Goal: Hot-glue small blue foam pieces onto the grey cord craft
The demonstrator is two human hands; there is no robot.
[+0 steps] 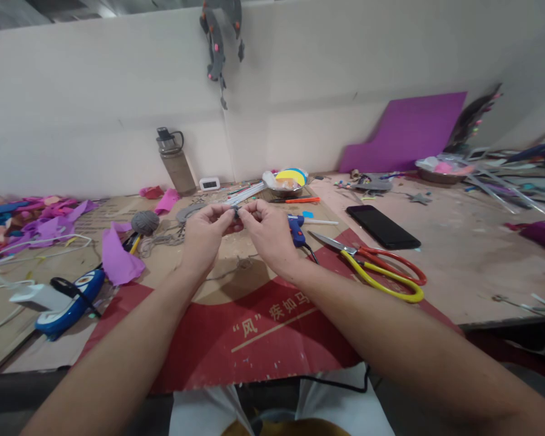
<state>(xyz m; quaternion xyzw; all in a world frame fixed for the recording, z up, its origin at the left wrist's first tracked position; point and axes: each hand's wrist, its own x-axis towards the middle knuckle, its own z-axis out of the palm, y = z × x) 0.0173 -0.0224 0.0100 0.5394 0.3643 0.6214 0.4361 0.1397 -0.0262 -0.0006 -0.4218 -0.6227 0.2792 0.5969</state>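
Note:
My left hand (208, 233) and my right hand (269, 233) meet above the cardboard, fingertips pinched together on a small dark grey piece (236, 212). Most of that piece is hidden by the fingers, so its kind is unclear. Below them a thin strand of grey yarn (244, 264) lies on the red and brown cardboard (200, 351). Just beyond my right hand rests a blue glue gun (296, 230) with a white glue stick. Scissors (367, 263) with one red and one yellow handle lie to its right.
A ball of grey yarn (145, 223) and purple felt scraps (120, 257) lie left, near a blue power strip (72, 303). A bottle (177, 166) and a metal bowl (279, 192) stand at the back. Right, there is a black phone (383, 227).

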